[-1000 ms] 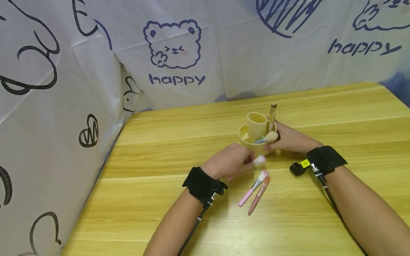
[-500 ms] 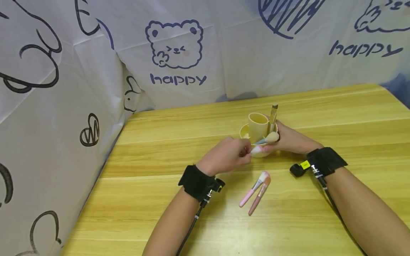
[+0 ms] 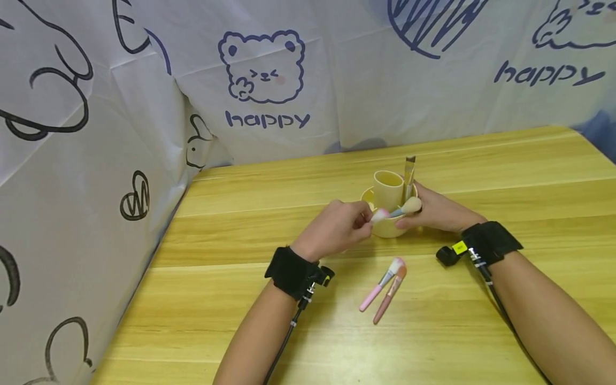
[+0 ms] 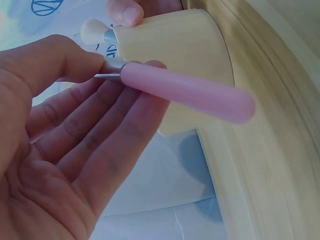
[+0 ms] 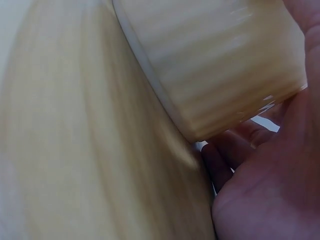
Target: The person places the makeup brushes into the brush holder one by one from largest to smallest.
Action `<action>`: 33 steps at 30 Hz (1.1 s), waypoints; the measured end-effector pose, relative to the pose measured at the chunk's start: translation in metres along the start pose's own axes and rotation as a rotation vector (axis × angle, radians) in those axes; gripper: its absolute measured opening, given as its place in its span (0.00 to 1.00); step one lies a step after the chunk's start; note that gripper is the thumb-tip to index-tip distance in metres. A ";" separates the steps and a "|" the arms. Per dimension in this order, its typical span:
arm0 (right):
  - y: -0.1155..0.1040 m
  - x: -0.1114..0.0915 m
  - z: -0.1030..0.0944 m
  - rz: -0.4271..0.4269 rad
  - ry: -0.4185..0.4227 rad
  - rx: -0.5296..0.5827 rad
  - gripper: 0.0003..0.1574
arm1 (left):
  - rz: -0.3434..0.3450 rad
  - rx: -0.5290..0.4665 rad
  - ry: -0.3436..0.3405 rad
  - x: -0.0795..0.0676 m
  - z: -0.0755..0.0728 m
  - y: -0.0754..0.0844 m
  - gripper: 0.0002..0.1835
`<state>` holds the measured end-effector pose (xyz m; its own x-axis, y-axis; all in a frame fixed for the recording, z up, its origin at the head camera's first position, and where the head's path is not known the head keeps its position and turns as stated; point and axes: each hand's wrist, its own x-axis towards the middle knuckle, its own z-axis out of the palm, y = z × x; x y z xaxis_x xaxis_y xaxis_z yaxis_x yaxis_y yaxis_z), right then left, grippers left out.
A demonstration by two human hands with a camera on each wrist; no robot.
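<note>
My left hand point(image 3: 334, 227) pinches a pink-handled makeup brush point(image 4: 187, 92) between thumb and fingertips. In the head view its white and pink bristles point(image 3: 380, 215) overlap the front rim of a cream round brush holder point(image 3: 391, 229). The pink handle points down toward the table in the left wrist view. My right hand point(image 3: 435, 208) grips the holder's right side, thumb at the front and fingers curled behind; the ribbed wall point(image 5: 215, 65) fills the right wrist view. Inside the holder stand a taller cup point(image 3: 387, 191), a flat-tipped brush point(image 3: 409, 174) and a blue-ferruled brush with cream bristles point(image 3: 411, 206).
Two more makeup brushes, one light pink point(image 3: 372, 295) and one darker pink point(image 3: 385, 305), lie on the wooden table point(image 3: 231, 299) in front of the holder. A white cloth with drawings point(image 3: 269, 144) hangs behind the table and along its left side.
My left hand has risen from near the tabletop and moved away from me to the holder's front rim, carrying the pink-handled brush. My right hand keeps its grip on the holder.
</note>
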<state>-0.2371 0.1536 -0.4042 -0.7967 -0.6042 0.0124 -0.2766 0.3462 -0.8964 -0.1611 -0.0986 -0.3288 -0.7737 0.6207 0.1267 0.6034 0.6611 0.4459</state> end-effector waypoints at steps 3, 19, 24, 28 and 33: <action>0.000 -0.001 -0.001 0.007 -0.001 0.016 0.57 | -0.007 -0.007 0.010 0.000 0.001 -0.001 0.02; 0.000 -0.003 -0.004 -0.023 -0.012 0.083 0.65 | -0.011 0.020 0.067 0.001 0.003 -0.003 0.04; 0.000 -0.003 -0.002 -0.030 -0.004 0.068 0.70 | -0.010 0.019 0.086 0.001 0.003 -0.004 0.05; 0.002 -0.001 0.000 -0.035 0.000 0.055 0.68 | -0.006 0.022 0.110 0.001 0.003 -0.004 0.06; 0.003 -0.001 0.000 -0.025 0.002 0.053 0.65 | -0.008 0.028 0.138 0.001 0.002 -0.005 0.06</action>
<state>-0.2371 0.1550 -0.4072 -0.7909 -0.6109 0.0358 -0.2676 0.2927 -0.9180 -0.1643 -0.0999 -0.3329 -0.7964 0.5530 0.2448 0.6010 0.6781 0.4230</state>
